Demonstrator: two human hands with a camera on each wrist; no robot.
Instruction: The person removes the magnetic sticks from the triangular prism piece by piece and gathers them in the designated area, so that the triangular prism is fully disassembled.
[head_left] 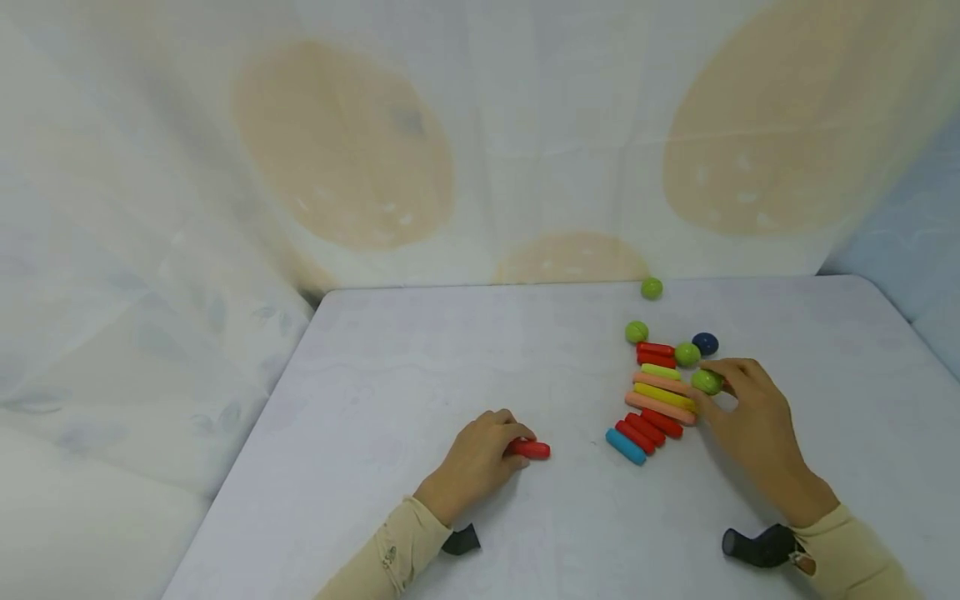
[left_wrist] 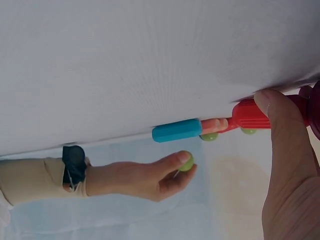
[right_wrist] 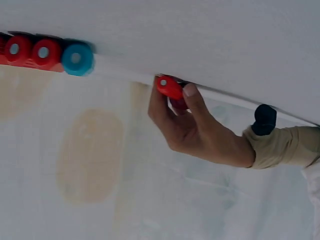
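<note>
A red stick (head_left: 529, 450) is laid flat on the white surface (head_left: 420, 375), its long axis running left to right, free end pointing right towards a row of sticks (head_left: 654, 402). It is pinched at its left end by the left hand (head_left: 480, 461), the grip narrow, thumb and fingers curled round it. A green ball (head_left: 707, 382) is held between thumb and fingertips of the right hand (head_left: 750, 417), just right of the row. The row is stacked side by side, a blue stick (head_left: 626, 447) nearest. Further green balls (head_left: 637, 332) and a dark blue ball (head_left: 705, 343) are seen at the far end. Only in the right wrist view is the red stick's round end face (right_wrist: 163, 83) shown; only in the left wrist view is the thumb (left_wrist: 272, 107) seen pressed on it.
</note>
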